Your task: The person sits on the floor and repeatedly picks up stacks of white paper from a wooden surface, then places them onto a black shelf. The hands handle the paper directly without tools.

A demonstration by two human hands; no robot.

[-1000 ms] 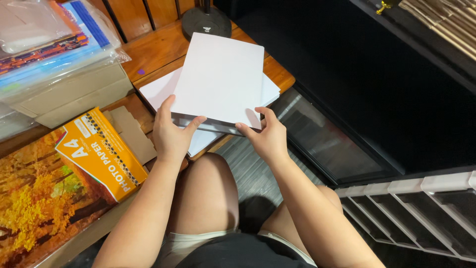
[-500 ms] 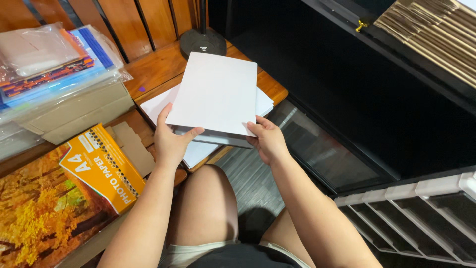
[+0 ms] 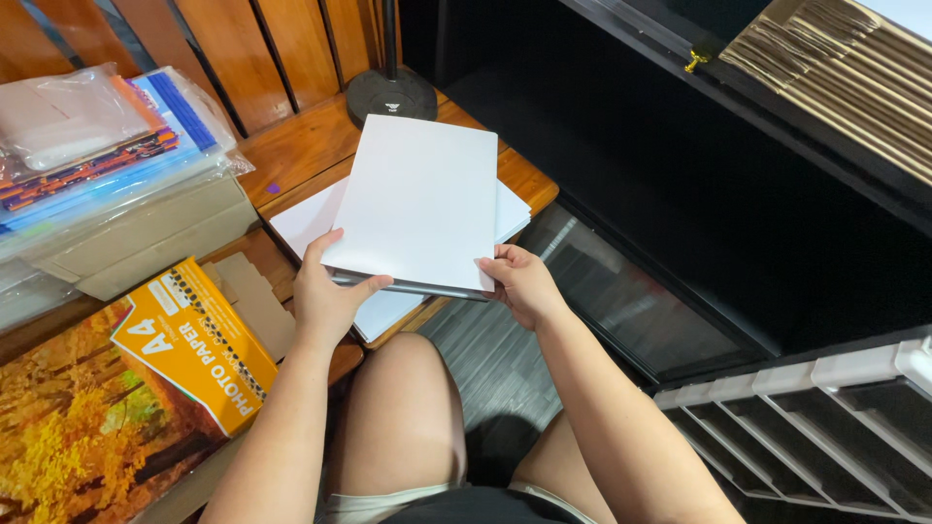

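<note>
Both hands on a white paper stack [image 3: 422, 204]

Left hand [image 3: 325, 301] at 7 o'clock, right hand [image 3: 519, 286] at 5 — each grip clamped on its near edge.

A thick stack of white sheets [image 3: 419, 204] is blank on top, its grey near edge gripped at both corners; it tilts slightly, held just above more white sheets [image 3: 316, 221] lying flat on the wooden bench [image 3: 291, 150].

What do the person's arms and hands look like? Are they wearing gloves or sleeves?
No gloves and no sleeves. The left hand and right hand are bare, and both forearms are bare too. No rings, watch or bracelets show. Fingernails look short and plain.
</note>
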